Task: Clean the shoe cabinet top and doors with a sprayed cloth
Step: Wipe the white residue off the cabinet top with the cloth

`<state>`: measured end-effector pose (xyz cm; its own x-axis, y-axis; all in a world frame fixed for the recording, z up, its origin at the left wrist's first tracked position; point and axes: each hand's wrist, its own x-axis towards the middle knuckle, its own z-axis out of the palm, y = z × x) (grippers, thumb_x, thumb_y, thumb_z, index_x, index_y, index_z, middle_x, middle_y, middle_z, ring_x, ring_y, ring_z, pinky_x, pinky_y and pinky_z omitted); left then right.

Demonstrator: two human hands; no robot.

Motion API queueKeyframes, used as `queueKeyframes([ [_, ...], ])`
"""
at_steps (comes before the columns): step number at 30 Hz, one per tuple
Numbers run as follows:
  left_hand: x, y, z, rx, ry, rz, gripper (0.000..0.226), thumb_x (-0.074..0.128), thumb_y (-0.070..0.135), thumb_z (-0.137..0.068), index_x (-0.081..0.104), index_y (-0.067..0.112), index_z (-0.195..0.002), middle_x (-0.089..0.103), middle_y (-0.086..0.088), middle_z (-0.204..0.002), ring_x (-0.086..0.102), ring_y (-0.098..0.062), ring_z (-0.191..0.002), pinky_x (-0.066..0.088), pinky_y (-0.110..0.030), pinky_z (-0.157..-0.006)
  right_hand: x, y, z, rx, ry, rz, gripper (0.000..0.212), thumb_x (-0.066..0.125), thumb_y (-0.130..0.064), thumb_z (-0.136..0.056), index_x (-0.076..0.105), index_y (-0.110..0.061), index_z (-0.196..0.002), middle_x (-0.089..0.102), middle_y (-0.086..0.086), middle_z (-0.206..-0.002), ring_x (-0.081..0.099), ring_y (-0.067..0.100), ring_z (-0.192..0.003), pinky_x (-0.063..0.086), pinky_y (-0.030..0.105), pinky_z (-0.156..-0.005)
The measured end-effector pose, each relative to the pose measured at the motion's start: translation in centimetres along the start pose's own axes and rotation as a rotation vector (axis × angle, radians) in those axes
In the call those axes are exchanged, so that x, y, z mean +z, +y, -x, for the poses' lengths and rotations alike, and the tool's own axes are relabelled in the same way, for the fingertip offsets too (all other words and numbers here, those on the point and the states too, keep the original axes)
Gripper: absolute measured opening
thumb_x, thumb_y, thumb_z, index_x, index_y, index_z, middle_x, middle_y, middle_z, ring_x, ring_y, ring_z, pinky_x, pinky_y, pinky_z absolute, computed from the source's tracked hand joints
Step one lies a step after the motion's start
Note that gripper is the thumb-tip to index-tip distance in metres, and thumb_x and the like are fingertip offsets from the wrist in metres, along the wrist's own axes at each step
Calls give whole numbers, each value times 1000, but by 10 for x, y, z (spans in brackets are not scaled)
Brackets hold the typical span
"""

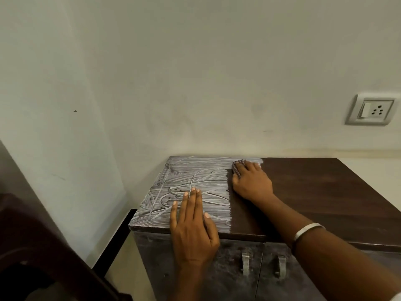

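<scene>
Cabinet top (321, 192) left half smeared grey-white, right half dark brown.

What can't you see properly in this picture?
- Cloth: mostly hidden under the right hand, head view.
- Cabinet top: its right end is cut off by the picture edge.
- Doors: lower parts cut off at the bottom, partly behind the left hand and forearms.
- Spray bottle: none in view.
</scene>
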<state>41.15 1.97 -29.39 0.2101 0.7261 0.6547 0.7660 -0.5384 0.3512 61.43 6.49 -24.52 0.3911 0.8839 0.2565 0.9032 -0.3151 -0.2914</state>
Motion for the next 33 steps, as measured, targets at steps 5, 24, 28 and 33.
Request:
queueKeyframes([
  [5,0,0,0,-1,-8,3,57,31,33,-90,49,13,-140,47,0,-146,39,-15,-137,21,-44,-115,-12,42,-10,114,-3,38,55,32,-41,-96,31,-25,-148,28,6,-156,20,29,-146,21,45,-118],
  [24,0,-2,1,12,0,7,57,32,32,-90,49,13,-140,47,0,-146,40,-16,-137,20,-43,-116,-10,38,-33,53,-23,12,53,34,-39,-93,38,-26,-144,34,3,-153,28,27,-141,26,42,-115],
  [28,1,-2,1,14,-1,6,57,31,33,-90,49,13,-140,47,0,-145,41,-16,-136,21,-44,-115,-25,72,-35,162,-40,43,55,34,-39,-95,32,-24,-148,29,4,-156,24,28,-143,26,45,-115],
  [33,1,-1,0,10,-9,-3,57,31,33,-90,48,14,-141,47,0,-146,41,-16,-137,20,-43,-116,-19,59,-42,187,-46,26,56,35,-38,-94,32,-24,-148,26,3,-158,22,30,-144,25,45,-116],
])
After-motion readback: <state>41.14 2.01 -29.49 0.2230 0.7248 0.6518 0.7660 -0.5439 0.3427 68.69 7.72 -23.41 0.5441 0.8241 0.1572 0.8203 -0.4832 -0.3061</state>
